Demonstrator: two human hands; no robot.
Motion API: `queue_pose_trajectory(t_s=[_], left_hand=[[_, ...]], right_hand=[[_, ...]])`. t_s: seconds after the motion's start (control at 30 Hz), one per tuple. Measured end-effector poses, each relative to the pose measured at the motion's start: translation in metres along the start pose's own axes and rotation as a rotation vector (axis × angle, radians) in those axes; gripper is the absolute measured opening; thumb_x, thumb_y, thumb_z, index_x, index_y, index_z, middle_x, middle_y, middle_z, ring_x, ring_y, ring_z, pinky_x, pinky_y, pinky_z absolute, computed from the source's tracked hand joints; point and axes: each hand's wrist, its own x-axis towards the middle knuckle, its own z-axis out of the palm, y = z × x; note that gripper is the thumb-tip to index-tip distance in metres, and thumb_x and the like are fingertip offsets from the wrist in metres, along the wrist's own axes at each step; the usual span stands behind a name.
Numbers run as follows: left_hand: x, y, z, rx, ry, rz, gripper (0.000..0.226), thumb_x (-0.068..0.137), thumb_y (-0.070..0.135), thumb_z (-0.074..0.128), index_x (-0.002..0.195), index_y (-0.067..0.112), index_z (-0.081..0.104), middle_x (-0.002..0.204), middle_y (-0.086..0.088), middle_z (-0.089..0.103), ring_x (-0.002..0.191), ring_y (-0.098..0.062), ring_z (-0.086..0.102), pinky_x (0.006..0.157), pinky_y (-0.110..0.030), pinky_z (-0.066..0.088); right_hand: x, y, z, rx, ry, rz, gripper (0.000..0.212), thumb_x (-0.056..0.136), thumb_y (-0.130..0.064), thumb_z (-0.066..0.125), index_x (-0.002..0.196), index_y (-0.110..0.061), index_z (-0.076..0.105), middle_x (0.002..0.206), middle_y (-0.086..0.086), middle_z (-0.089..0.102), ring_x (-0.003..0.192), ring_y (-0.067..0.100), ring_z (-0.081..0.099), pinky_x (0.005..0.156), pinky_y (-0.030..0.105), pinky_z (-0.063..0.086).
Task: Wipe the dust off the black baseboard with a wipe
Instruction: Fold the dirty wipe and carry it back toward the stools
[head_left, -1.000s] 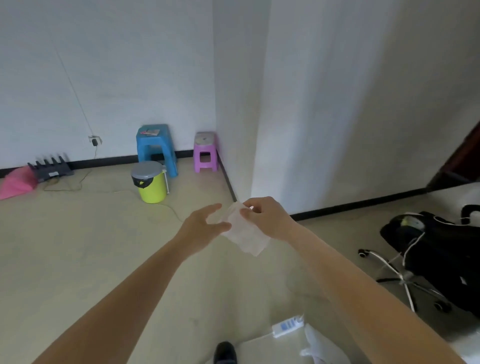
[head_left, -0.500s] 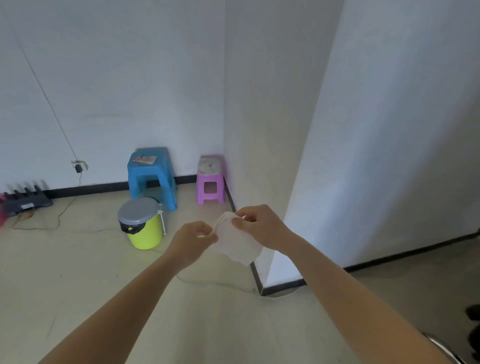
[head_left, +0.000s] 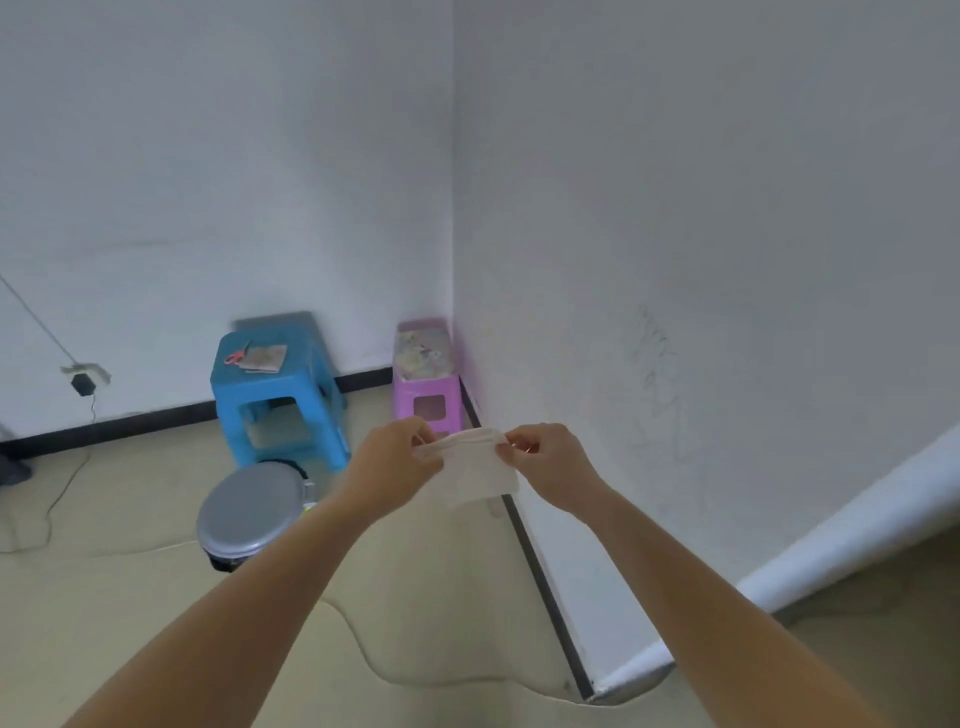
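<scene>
1. Thin white rectangular wipe: held up in the air in front of the person, stretched by its top edge between 2 hands, the rest hanging loose below. It is off the floor and touches no wall.

2. Left hand: fingers closed in a pinch on the wipe's left top corner, bare forearm reaching in from lower left.

3. Right hand: thumb and fingertips closed on the wipe's right top corner, bare forearm reaching in from lower right.

4. Narrow black baseboard: runs along the foot of the white wall on the right, from the room corner towards the wall's near end; part of it passes behind the wipe. A second stretch lines the far wall behind the stools.

5. Blue plastic stool: against the far wall, with red-handled scissors and a small paper item on its seat.

6. Pink plastic stool: in the corner, just beside the right wall.

7. Yellow-green bin with a round grey lid: on the beige floor, in front of the blue stool.
</scene>
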Motion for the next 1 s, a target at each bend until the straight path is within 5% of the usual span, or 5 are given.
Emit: queue_pose_trajectory(t_s=[0.13, 0.27, 0.43, 0.67, 1.0], left_hand=[[0.114, -0.026, 0.011, 0.015, -0.028, 0.011, 0.007, 0.077, 0.024, 0.060, 0.081, 0.023, 0.066, 0.070, 0.006, 0.064, 0.067, -0.015, 0.059, 0.059, -0.027, 0.044], [0.225, -0.044, 0.014, 0.011, -0.065, 0.000, 0.010, 0.083, 0.022, 0.061, 0.089, 0.019, 0.069, 0.078, 0.005, 0.067, 0.072, -0.013, 0.060, 0.065, -0.025, 0.046], [0.347, -0.062, -0.003, 0.016, -0.085, -0.030, 0.007, 0.084, 0.021, 0.061, 0.088, 0.020, 0.066, 0.070, 0.008, 0.060, 0.064, -0.009, 0.055, 0.055, -0.019, 0.038], [0.517, -0.124, -0.009, 0.073, -0.119, -0.099, 0.006, 0.087, 0.025, 0.059, 0.088, 0.023, 0.064, 0.072, 0.009, 0.061, 0.060, -0.006, 0.054, 0.049, -0.016, 0.031], [0.747, -0.256, 0.061, 0.038, -0.336, -0.183, 0.018, 0.091, 0.017, 0.053, 0.103, 0.017, 0.066, 0.102, 0.002, 0.065, 0.076, -0.005, 0.051, 0.057, -0.009, 0.031]], right_hand=[[0.109, 0.008, 0.003, 0.054, 0.015, 0.060, 0.017, 0.090, -0.024, 0.060, 0.094, -0.016, 0.074, 0.056, -0.009, 0.050, 0.052, 0.004, 0.043, 0.057, 0.015, 0.034], [0.225, 0.011, 0.006, 0.168, -0.014, 0.149, 0.013, 0.089, -0.020, 0.061, 0.093, -0.015, 0.072, 0.059, -0.001, 0.056, 0.054, 0.012, 0.048, 0.057, 0.023, 0.042], [0.356, -0.007, 0.015, 0.208, -0.074, 0.214, 0.007, 0.087, -0.009, 0.060, 0.088, -0.012, 0.067, 0.067, 0.005, 0.062, 0.052, 0.009, 0.056, 0.046, 0.013, 0.043], [0.541, -0.006, 0.059, 0.212, -0.169, 0.326, 0.012, 0.083, -0.011, 0.063, 0.093, -0.008, 0.067, 0.079, 0.007, 0.067, 0.060, 0.013, 0.060, 0.058, 0.022, 0.050], [0.776, 0.064, 0.172, 0.465, -0.019, 0.805, 0.014, 0.087, -0.012, 0.056, 0.083, -0.003, 0.065, 0.076, 0.012, 0.064, 0.064, 0.021, 0.058, 0.058, 0.029, 0.047]])
